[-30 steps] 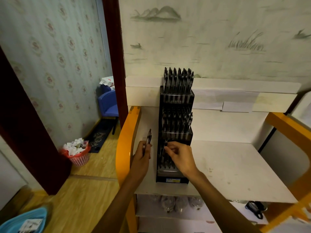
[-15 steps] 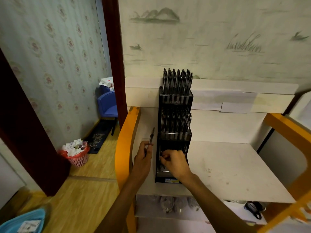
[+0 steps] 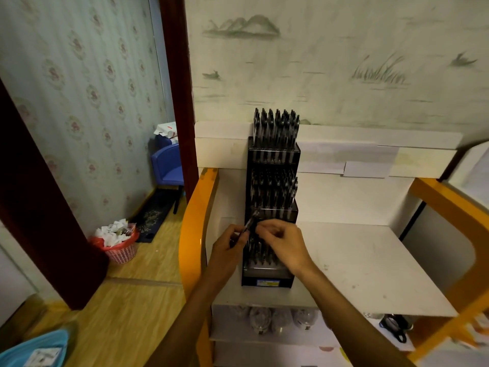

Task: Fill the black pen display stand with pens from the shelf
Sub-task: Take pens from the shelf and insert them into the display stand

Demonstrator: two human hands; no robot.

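Note:
The black pen display stand (image 3: 267,276) rises in three tiers at the left end of the white shelf (image 3: 370,266), its upper two tiers packed with dark pens. My left hand (image 3: 227,250) holds a black pen (image 3: 250,221) tilted up and to the right, its tip at the lowest tier's top edge. My right hand (image 3: 285,245) has its fingertips pinched on the same pen, right in front of the lowest tier. The hands hide most of that tier's pens.
An orange shelf frame (image 3: 193,234) curves along the left side, another orange rail (image 3: 449,202) at the right. Bagged items (image 3: 270,319) sit on the shelf below. A red waste basket (image 3: 119,245) and a blue chair (image 3: 169,165) stand on the wooden floor, left.
My left hand has carried the pen rightward to the stand's lowest tier. My right hand has risen out of the lowest tier and met the pen.

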